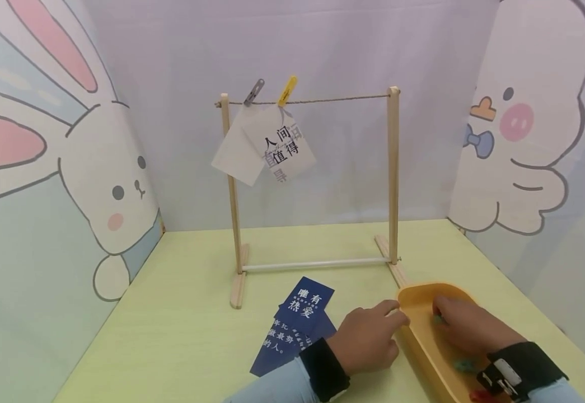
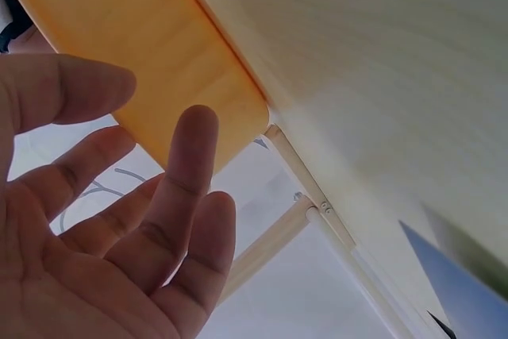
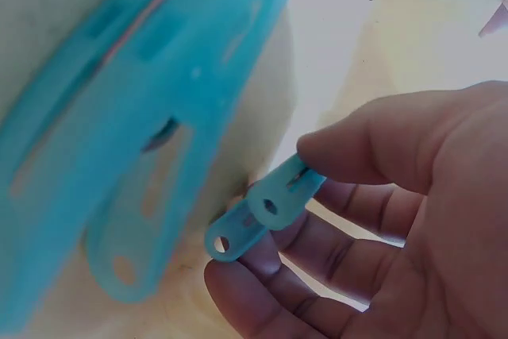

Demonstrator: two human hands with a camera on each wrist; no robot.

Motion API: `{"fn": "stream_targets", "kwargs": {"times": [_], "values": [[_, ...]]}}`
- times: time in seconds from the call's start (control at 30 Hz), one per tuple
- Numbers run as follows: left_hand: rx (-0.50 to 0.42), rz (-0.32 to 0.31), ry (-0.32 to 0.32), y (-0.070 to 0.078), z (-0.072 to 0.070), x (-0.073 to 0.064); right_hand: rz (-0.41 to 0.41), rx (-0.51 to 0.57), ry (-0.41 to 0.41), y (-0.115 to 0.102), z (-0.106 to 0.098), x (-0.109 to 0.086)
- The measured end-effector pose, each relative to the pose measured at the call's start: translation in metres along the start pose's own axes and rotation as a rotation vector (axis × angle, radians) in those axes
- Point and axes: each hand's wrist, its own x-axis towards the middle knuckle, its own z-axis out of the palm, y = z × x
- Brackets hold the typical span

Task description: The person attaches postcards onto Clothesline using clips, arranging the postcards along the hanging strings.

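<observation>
My right hand [image 1: 466,324] reaches down into the yellow basket [image 1: 420,341]. In the right wrist view, its thumb and fingers pinch a small teal clothespin [image 3: 266,204]. Larger in that view, close to the camera, is another teal clothespin [image 3: 159,117]. My left hand [image 1: 368,338] is at the basket's left rim, fingers relaxed and bent a little. The left wrist view shows it holding nothing beside the basket's outer wall [image 2: 151,45]; whether a fingertip touches the wall I cannot tell. To its left lie overlapping blue cards [image 1: 304,305] with white characters.
Behind stands a wooden frame [image 1: 394,179] with a string [image 1: 342,100] across its top. A grey clothespin [image 1: 254,92] and a yellow clothespin [image 1: 288,91] hold white cards [image 1: 242,148] there. A green clip [image 1: 465,365] and something red [image 1: 481,396] lie in the basket.
</observation>
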Motion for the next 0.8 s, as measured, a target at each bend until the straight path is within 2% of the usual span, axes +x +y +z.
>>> {"fn": "stream_targets", "kwargs": {"times": [0.2, 0.4, 0.63, 0.8], "values": [[-0.004, 0.000, -0.014, 0.0009, -0.0017, -0.0014, 0.012, 0.016, -0.007, -0.0027, -0.0014, -0.0011], [0.029, 0.010, 0.002, 0.0000, -0.0018, -0.0014, -0.017, 0.010, 0.005, -0.0005, 0.0002, 0.0000], [0.017, -0.005, -0.018, 0.0001, 0.0003, -0.0001, -0.040, 0.011, 0.016, 0.0016, 0.0025, -0.0001], [0.038, 0.002, 0.002, 0.0008, 0.0014, -0.0004, -0.035, -0.002, 0.015, 0.0013, 0.0023, -0.0007]]}}
